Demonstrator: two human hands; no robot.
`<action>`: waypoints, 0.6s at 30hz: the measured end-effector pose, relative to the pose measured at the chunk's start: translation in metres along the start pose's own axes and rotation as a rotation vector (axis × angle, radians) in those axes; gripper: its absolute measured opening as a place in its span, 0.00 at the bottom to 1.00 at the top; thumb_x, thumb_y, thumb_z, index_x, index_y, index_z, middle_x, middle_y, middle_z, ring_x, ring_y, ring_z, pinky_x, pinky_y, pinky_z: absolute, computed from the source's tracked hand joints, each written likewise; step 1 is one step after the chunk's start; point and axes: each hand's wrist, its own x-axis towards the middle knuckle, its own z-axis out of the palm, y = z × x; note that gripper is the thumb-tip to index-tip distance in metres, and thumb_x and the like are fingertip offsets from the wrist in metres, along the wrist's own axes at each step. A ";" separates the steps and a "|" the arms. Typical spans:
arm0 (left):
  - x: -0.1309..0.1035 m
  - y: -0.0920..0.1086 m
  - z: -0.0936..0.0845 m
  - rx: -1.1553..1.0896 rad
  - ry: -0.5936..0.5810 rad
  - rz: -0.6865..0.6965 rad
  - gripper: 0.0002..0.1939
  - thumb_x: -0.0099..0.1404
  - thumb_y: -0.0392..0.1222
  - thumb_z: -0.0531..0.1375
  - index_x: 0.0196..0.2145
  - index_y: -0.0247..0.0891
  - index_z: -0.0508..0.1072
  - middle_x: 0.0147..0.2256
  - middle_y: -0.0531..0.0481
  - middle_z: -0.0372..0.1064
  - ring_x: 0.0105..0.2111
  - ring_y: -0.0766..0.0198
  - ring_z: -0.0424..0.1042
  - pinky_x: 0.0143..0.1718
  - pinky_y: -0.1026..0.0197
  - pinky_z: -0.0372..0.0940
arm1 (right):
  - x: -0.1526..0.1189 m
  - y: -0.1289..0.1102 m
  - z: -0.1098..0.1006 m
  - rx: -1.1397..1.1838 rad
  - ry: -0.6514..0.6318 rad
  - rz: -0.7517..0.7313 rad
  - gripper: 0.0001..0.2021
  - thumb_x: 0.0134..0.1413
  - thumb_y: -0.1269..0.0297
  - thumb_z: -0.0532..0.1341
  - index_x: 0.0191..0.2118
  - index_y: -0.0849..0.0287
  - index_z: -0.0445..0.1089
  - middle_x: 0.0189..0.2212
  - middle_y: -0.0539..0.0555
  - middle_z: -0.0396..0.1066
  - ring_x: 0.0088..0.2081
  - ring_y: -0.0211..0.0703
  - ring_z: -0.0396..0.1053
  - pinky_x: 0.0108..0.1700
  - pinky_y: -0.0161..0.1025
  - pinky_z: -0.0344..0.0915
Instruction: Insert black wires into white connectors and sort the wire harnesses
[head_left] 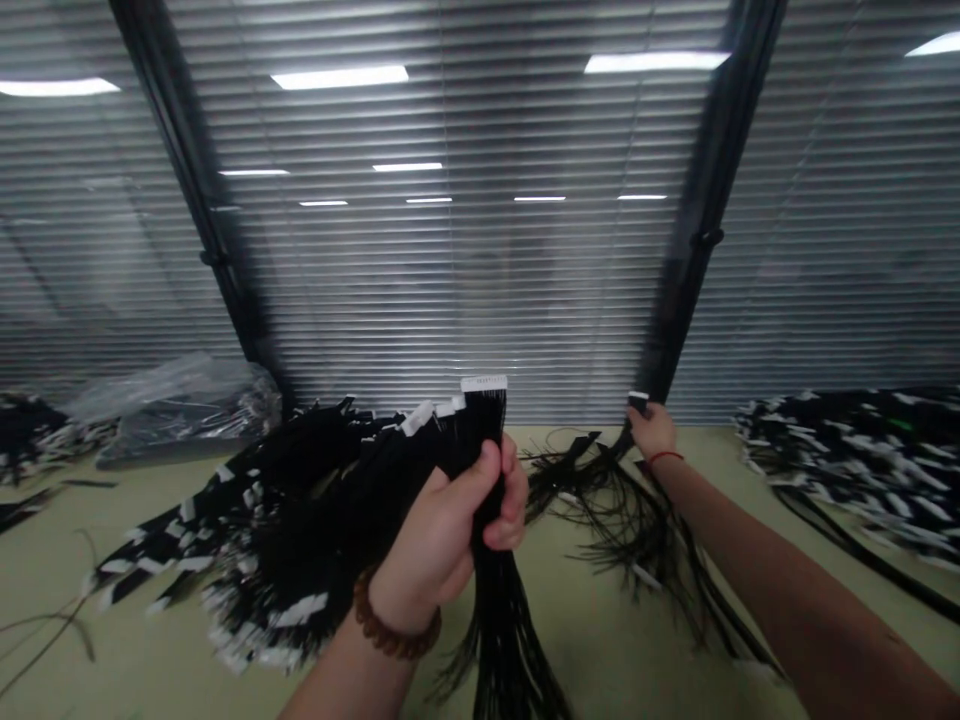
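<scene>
My left hand (469, 510) is closed around a black wire harness (504, 620), held up in the middle of the view. The harness has a white connector (484, 384) at its top, and its loose wires hang down below my fist. Farther off to the right, my right hand (654, 430) is closed on another black harness with a small white-topped connector (638, 400). Its wires (622, 500) trail down and left over the table. My right fingers are partly hidden.
A large heap of black harnesses (300, 500) with white connectors lies left of my left hand. Another pile (862, 460) lies at the right. A clear plastic bag (195, 400) sits at the back left. Blinds behind glass (465, 250) rise behind the green tabletop (420, 690).
</scene>
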 end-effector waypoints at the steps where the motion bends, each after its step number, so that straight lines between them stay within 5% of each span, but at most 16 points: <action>1: 0.001 -0.001 0.000 0.011 0.031 -0.002 0.14 0.63 0.48 0.62 0.29 0.35 0.65 0.20 0.58 0.58 0.14 0.78 0.51 0.16 0.74 0.47 | -0.003 -0.010 -0.005 0.084 0.005 -0.083 0.15 0.63 0.59 0.57 0.50 0.63 0.66 0.44 0.57 0.69 0.41 0.41 0.71 0.43 0.44 0.70; 4: 0.003 -0.006 0.002 0.162 0.167 0.124 0.14 0.62 0.47 0.62 0.28 0.34 0.68 0.25 0.54 0.62 0.21 0.73 0.61 0.20 0.71 0.57 | -0.030 -0.049 -0.027 0.304 0.001 -0.351 0.13 0.62 0.57 0.57 0.45 0.62 0.68 0.37 0.54 0.73 0.37 0.40 0.73 0.42 0.40 0.70; 6: 0.005 -0.011 0.000 0.263 0.232 0.227 0.13 0.63 0.48 0.62 0.32 0.33 0.73 0.33 0.48 0.69 0.32 0.67 0.69 0.34 0.65 0.66 | -0.062 -0.080 -0.046 0.400 -0.021 -0.551 0.13 0.53 0.53 0.64 0.38 0.58 0.71 0.36 0.52 0.74 0.39 0.41 0.73 0.45 0.40 0.69; 9: 0.006 -0.020 -0.003 0.318 0.274 0.311 0.15 0.63 0.51 0.61 0.40 0.36 0.73 0.40 0.46 0.71 0.42 0.61 0.70 0.49 0.57 0.64 | -0.114 -0.127 -0.072 0.605 -0.136 -1.204 0.10 0.51 0.55 0.66 0.31 0.57 0.72 0.34 0.53 0.74 0.43 0.45 0.71 0.50 0.44 0.65; 11: 0.006 -0.024 -0.003 0.329 0.256 0.333 0.15 0.64 0.53 0.60 0.37 0.38 0.72 0.34 0.49 0.70 0.36 0.63 0.70 0.45 0.58 0.65 | -0.133 -0.152 -0.078 0.648 -0.151 -1.396 0.11 0.54 0.56 0.65 0.29 0.58 0.71 0.32 0.53 0.74 0.42 0.43 0.70 0.50 0.42 0.64; 14: 0.003 -0.020 0.003 0.260 0.155 0.320 0.17 0.65 0.55 0.58 0.33 0.37 0.69 0.24 0.56 0.60 0.22 0.70 0.61 0.28 0.64 0.63 | -0.122 -0.163 -0.071 0.598 -0.244 -1.267 0.16 0.57 0.52 0.62 0.29 0.61 0.70 0.32 0.52 0.73 0.40 0.40 0.70 0.47 0.38 0.64; 18: -0.002 -0.006 0.011 0.238 0.141 0.302 0.18 0.62 0.55 0.61 0.38 0.37 0.68 0.22 0.59 0.53 0.18 0.75 0.51 0.19 0.70 0.51 | -0.057 -0.120 -0.047 0.283 -0.239 -0.493 0.20 0.69 0.54 0.46 0.42 0.62 0.70 0.38 0.52 0.72 0.41 0.35 0.70 0.46 0.36 0.67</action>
